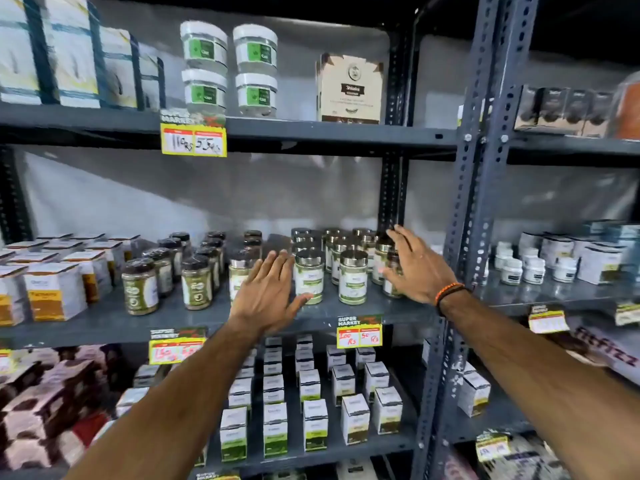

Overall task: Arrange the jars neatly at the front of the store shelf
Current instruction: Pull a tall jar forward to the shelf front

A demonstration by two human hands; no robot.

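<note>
Grey metal store shelf (398, 311) runs across at chest height. Both hands reach over its front edge with fingers spread, gripping nothing: the left hand (268, 292) just beside a silver-lidded jar (309, 276), the right hand (414, 265) against the jars (353, 276) clustered further back.

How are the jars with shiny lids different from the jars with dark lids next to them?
The silver-lidded jars have shiny metal tops and pale labels; the dark-lidded jars have dark brown tops and olive-green labels. The silver-lidded jars stand between the left hand and right hand, both open; the dark-lidded jars stand further left, away from both hands. Both kinds are upright, in rows, on the same middle shelf.
</note>
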